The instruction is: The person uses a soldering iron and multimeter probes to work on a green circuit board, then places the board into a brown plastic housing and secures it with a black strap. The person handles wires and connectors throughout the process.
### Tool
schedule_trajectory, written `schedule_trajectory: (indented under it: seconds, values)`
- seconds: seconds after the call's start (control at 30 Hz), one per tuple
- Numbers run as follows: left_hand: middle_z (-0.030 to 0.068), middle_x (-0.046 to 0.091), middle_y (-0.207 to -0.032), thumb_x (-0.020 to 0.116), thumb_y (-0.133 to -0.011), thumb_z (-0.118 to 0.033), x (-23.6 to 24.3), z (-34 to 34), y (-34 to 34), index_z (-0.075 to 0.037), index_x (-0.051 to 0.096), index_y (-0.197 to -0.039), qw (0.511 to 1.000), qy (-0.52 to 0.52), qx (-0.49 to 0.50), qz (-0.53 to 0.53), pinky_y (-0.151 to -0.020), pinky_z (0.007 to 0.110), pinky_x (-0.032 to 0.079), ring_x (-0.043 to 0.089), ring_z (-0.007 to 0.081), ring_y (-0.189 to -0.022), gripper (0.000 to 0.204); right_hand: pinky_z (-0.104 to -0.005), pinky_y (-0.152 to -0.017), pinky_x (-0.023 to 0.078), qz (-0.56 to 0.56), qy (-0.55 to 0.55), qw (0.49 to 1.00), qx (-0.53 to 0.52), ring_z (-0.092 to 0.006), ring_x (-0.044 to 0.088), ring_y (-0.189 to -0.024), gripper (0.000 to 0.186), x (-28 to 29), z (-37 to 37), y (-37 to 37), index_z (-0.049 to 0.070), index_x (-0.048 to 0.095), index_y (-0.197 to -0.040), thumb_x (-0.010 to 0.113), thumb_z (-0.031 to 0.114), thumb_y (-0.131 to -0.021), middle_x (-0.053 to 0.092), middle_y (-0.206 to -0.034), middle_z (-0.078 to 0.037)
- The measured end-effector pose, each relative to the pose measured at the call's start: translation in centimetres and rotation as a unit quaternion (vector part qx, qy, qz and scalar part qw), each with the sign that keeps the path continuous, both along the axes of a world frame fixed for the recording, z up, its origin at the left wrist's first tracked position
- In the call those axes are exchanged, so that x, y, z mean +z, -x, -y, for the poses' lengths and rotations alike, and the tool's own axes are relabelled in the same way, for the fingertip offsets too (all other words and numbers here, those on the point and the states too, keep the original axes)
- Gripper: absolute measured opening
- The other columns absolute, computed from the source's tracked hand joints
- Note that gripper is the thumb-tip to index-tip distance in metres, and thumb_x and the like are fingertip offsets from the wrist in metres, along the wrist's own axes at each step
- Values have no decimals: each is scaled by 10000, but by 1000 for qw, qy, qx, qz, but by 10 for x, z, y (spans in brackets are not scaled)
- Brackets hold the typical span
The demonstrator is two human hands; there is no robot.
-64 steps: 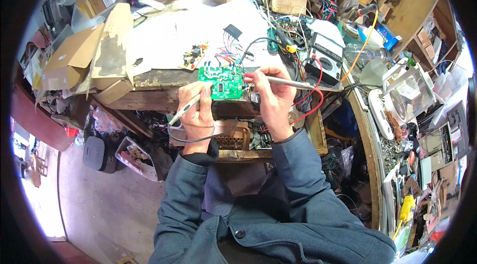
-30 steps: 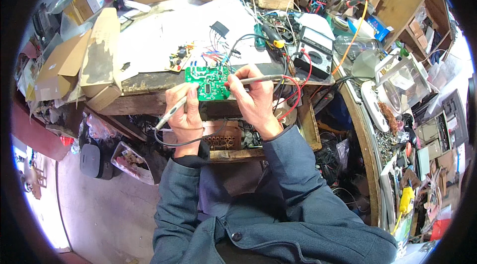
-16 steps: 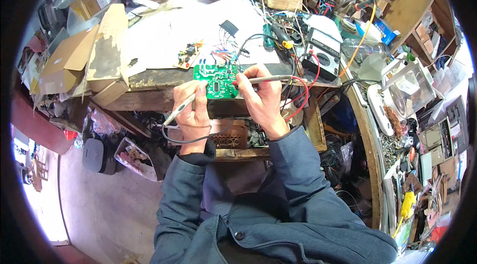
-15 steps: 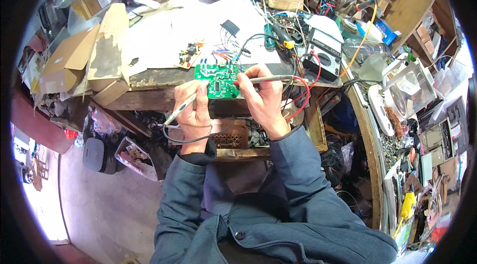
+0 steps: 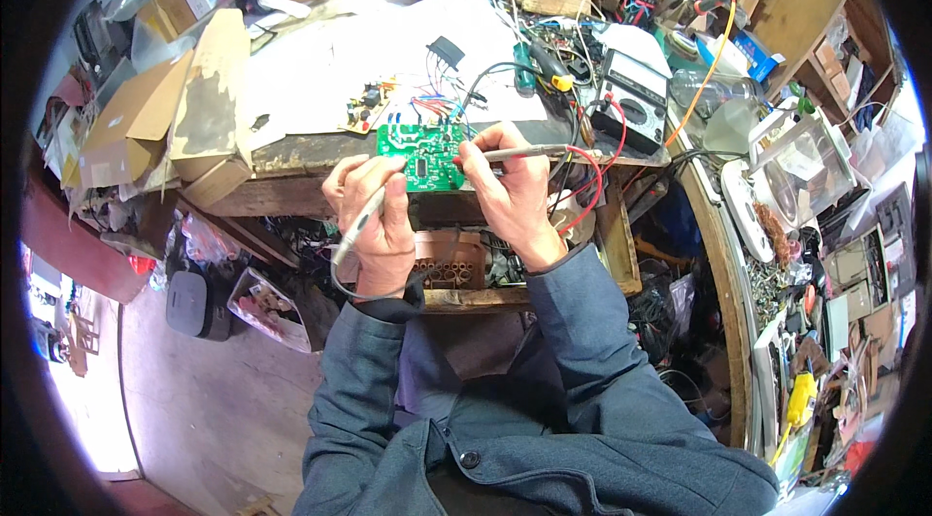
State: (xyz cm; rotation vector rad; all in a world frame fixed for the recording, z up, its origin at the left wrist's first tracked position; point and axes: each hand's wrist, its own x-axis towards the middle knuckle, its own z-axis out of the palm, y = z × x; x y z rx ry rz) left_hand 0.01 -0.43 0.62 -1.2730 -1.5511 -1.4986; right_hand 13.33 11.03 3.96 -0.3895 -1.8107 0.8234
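Observation:
My left hand [image 5: 388, 230] is closed around a grey test probe [image 5: 357, 225] with a dark lead, its tip end at the left part of a green circuit board [image 5: 419, 139]. Between the fingers of my right hand [image 5: 513, 198] is a second test probe [image 5: 529, 152] with a red lead [image 5: 600, 176]; its red front end meets the board's right edge. Both hands flank the board at the bench's front edge. Thin coloured wires [image 5: 432, 108] run from the board's top to a small black part [image 5: 446, 52]. Where exactly the tips touch is too small to tell.
An analog multimeter [image 5: 633, 110] lies to the right, beside screwdrivers [image 5: 525, 69] and loose components. A smaller board [image 5: 367, 108] rests on white paper [image 5: 320, 69]. Below is an open drawer [image 5: 471, 300] with parts. Cardboard boxes [image 5: 136, 123] stand left; a cluttered shelf lies right.
My left hand has shifted slightly left and its probe stands steeper, with the back fingers raised. The board has moved slightly left. My right hand has hardly moved.

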Motion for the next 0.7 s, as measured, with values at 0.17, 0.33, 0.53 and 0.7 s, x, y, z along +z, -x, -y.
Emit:
schedule_trajectory:
  seconds: [0.17,0.33,0.53,0.7]
  values:
    - [92,722,-1039,705,-1005,-158,-8,-9,-3,-57,738,-1046,993,-19,-112,31,-1005,445,485,650,309,-1045,113,-313,-532,470,-5,-1,1000,0,-130,595,-557,148,2,2,0,8,662,-872,746,94,-957,640,-645,-72]
    - [98,713,-1022,706,-1001,-143,-9,-11,-4,-51,735,-1030,993,-23,-102,49,-991,451,489,652,317,-1017,100,-311,-515,464,2,-3,1000,-4,-128,593,-541,146,6,4,-2,8,662,-869,744,93,-956,641,-642,-71]
    - [99,713,-1013,714,-992,-130,-8,-11,-3,-46,728,-1018,994,-17,-96,38,-981,453,487,652,320,-1015,89,-311,-513,466,-3,-12,1000,-4,-130,595,-538,142,6,4,-1,12,663,-869,743,90,-955,641,-643,-70]
    - [104,711,-1012,717,-991,-129,-8,-11,-3,-43,727,-1016,995,-10,-93,38,-982,455,485,652,322,-1014,90,-307,-529,478,5,-4,1000,0,-126,616,-564,147,6,3,-2,12,663,-867,742,94,-959,653,-661,-69]
